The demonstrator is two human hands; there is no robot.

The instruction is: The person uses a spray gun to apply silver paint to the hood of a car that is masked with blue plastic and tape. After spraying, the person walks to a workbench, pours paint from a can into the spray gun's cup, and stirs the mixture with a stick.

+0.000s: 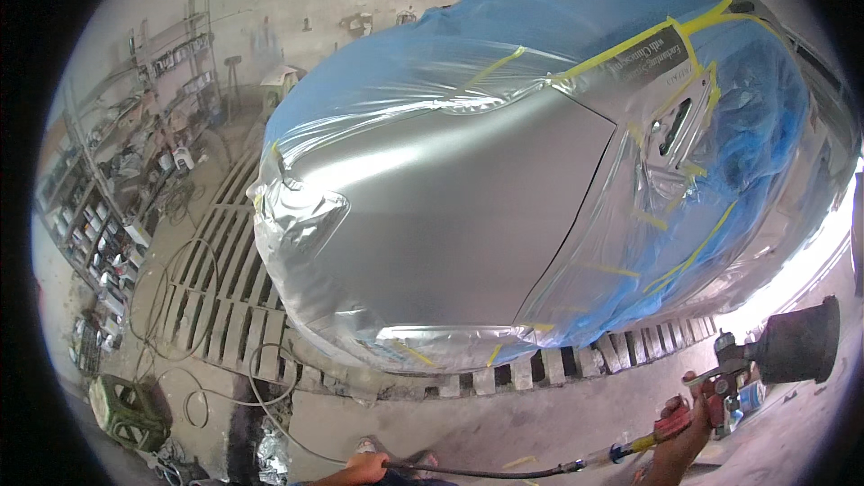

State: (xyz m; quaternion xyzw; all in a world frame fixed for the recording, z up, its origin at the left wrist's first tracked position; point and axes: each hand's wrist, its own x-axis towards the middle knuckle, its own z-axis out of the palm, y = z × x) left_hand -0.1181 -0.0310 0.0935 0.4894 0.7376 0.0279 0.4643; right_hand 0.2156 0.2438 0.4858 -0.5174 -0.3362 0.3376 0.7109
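Note:
At the lower right my right hand [691,436] is closed round the grip of a paint spray gun [724,387], which carries a large dark cup [796,342]. A dark air hose [486,471] runs from the gun's handle across the lower edge to my left hand [364,467], whose fingers are wrapped round it. Beyond both hands stands a car with a bare silver-grey panel [459,207]. Blue and clear masking film [360,72], held by yellow tape [621,49], covers the car around that panel. The gun is apart from the car.
Slatted floor grating [220,279] runs beside and under the car. The hose loops over the floor at left, near a green stool [129,412]. Shelves [99,189] of cans and bottles line the left wall. My foot [367,444] shows at the lower edge.

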